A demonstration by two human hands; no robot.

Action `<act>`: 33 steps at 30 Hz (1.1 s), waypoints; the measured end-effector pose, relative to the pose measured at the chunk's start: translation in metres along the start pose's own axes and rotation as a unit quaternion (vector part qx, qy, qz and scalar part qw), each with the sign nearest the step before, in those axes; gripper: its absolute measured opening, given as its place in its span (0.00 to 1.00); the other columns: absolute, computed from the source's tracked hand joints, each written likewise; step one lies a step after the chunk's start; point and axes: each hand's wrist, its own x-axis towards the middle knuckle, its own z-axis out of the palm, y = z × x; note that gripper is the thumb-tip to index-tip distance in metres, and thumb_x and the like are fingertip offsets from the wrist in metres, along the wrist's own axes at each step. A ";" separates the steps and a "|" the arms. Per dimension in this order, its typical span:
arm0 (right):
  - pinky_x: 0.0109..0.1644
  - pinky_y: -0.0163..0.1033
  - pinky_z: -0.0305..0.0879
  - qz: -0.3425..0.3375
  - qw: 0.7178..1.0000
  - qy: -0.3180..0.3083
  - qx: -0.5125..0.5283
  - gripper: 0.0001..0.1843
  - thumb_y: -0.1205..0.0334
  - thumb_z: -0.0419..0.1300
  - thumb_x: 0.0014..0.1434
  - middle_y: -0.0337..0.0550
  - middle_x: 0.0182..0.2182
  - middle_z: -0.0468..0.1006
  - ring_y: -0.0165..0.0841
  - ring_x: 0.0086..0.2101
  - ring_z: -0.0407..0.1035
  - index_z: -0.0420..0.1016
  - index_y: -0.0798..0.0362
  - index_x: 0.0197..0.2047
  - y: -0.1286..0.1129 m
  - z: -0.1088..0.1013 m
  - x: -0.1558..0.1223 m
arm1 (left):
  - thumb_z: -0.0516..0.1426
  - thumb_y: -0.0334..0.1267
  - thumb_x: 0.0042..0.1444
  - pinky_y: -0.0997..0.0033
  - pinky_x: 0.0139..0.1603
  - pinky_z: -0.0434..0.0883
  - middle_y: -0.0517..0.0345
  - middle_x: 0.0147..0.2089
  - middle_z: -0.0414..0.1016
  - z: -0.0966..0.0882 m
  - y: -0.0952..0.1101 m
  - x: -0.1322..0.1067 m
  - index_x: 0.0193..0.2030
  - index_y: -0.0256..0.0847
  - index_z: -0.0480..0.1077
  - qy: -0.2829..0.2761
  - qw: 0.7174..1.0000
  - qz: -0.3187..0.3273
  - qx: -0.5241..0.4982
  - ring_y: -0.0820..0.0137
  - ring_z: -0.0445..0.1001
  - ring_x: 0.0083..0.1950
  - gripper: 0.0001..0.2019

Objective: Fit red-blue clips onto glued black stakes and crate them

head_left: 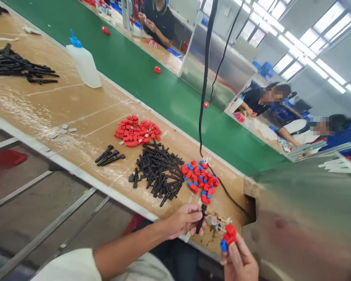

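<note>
My left hand (183,220) is closed in a pinch around a slim black plastic part (201,220), held upright near the bench's front edge. My right hand (240,260) grips a small red piece with a blue end (228,237) between thumb and fingers, just right of the left hand. Between the two hands sits a small clear fixture (215,222) on the bench. Behind the hands lie a heap of black plastic parts (158,171) and a cluster of red-and-blue pieces (201,180).
A pile of plain red pieces (137,132), a few black parts (109,155), a white bottle with a blue cap (83,62) and a black cable (204,86) sit on the taped bench. A green conveyor belt (152,74) carries single red pieces. Other people work across it.
</note>
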 end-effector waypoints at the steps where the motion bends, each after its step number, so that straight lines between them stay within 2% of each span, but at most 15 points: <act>1: 0.24 0.32 0.67 -0.012 1.000 0.014 0.001 0.25 0.53 0.79 0.41 0.45 0.33 0.83 0.28 0.23 0.68 0.85 0.47 0.44 -0.002 0.007 0.000 | 0.72 0.51 0.43 0.81 0.18 0.59 0.56 0.30 0.74 0.001 0.000 -0.001 0.34 0.35 0.71 -0.006 1.000 -0.004 0.003 0.74 0.76 0.26 0.23; 4: 0.24 0.31 0.66 -0.053 0.997 0.050 0.001 0.25 0.54 0.79 0.40 0.43 0.33 0.82 0.26 0.23 0.66 0.85 0.49 0.44 -0.008 0.027 0.002 | 0.71 0.51 0.45 0.81 0.19 0.63 0.56 0.32 0.74 0.004 -0.003 -0.004 0.36 0.34 0.70 -0.009 1.000 -0.013 0.010 0.74 0.77 0.27 0.24; 8: 0.23 0.31 0.63 -0.064 0.997 0.039 -0.002 0.25 0.52 0.78 0.41 0.42 0.31 0.81 0.26 0.23 0.65 0.85 0.50 0.44 -0.008 0.037 0.006 | 0.71 0.53 0.45 0.81 0.19 0.64 0.57 0.31 0.75 0.010 -0.009 -0.009 0.35 0.34 0.69 -0.006 1.000 -0.013 0.018 0.74 0.77 0.26 0.25; 12: 0.21 0.32 0.61 -0.082 0.996 0.028 -0.026 0.25 0.51 0.76 0.45 0.43 0.33 0.81 0.26 0.22 0.64 0.84 0.52 0.46 -0.002 0.033 0.007 | 0.70 0.54 0.46 0.82 0.19 0.65 0.58 0.30 0.75 0.015 -0.015 -0.012 0.34 0.35 0.66 -0.025 0.999 -0.002 0.031 0.74 0.77 0.25 0.25; 15: 0.22 0.31 0.61 -0.091 0.995 0.018 -0.043 0.25 0.50 0.74 0.48 0.42 0.29 0.79 0.26 0.22 0.64 0.83 0.53 0.48 0.001 0.029 0.007 | 0.70 0.55 0.46 0.81 0.19 0.65 0.59 0.30 0.74 0.018 -0.018 -0.013 0.34 0.35 0.66 -0.034 0.998 0.001 0.043 0.73 0.77 0.25 0.26; 20: 0.19 0.29 0.58 -0.070 0.997 0.028 -0.024 0.26 0.51 0.76 0.44 0.42 0.28 0.78 0.25 0.20 0.64 0.84 0.53 0.46 0.002 0.028 0.004 | 0.69 0.58 0.46 0.81 0.17 0.64 0.58 0.29 0.75 0.019 -0.021 -0.014 0.33 0.37 0.64 -0.038 0.997 0.008 0.073 0.73 0.76 0.24 0.27; 26: 0.18 0.29 0.57 -0.076 0.996 0.039 -0.036 0.25 0.52 0.77 0.43 0.44 0.34 0.80 0.24 0.20 0.64 0.84 0.52 0.44 0.006 0.028 0.003 | 0.67 0.60 0.48 0.80 0.17 0.63 0.60 0.28 0.74 0.017 -0.017 -0.012 0.34 0.37 0.64 -0.051 0.989 0.033 0.135 0.76 0.73 0.21 0.28; 29: 0.19 0.29 0.58 -0.108 0.992 0.024 -0.067 0.24 0.52 0.75 0.48 0.45 0.35 0.79 0.24 0.21 0.64 0.83 0.52 0.47 0.010 0.026 0.003 | 0.65 0.61 0.50 0.80 0.18 0.64 0.62 0.27 0.73 0.016 -0.013 -0.013 0.34 0.38 0.62 -0.055 0.981 0.051 0.181 0.77 0.71 0.20 0.27; 33: 0.22 0.31 0.61 -0.165 0.977 0.011 -0.133 0.23 0.53 0.71 0.55 0.49 0.43 0.78 0.24 0.23 0.64 0.81 0.53 0.52 0.018 0.024 0.001 | 0.63 0.62 0.52 0.80 0.18 0.63 0.64 0.24 0.71 0.013 -0.006 -0.016 0.34 0.39 0.62 -0.052 0.966 0.055 0.246 0.78 0.69 0.19 0.26</act>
